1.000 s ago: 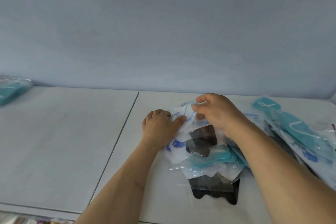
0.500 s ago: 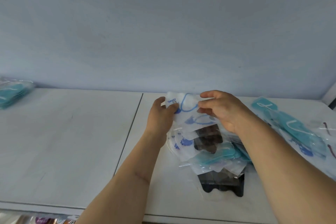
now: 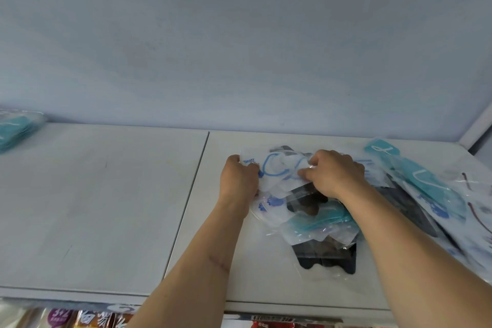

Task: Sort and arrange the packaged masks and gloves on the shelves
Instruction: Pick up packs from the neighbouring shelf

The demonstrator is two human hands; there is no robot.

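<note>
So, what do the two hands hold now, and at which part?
Both grip one white mask packet: left hand at its left edge, right hand at its right side.

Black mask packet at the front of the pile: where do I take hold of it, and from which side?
Grip the black mask packet by its near edge, coming in from the shelf front. That end lies flat and bare, sticking out toward you; its far half sits under the teal packet and the rest of the pile, so I'd slide it out toward you rather than lift.
</note>
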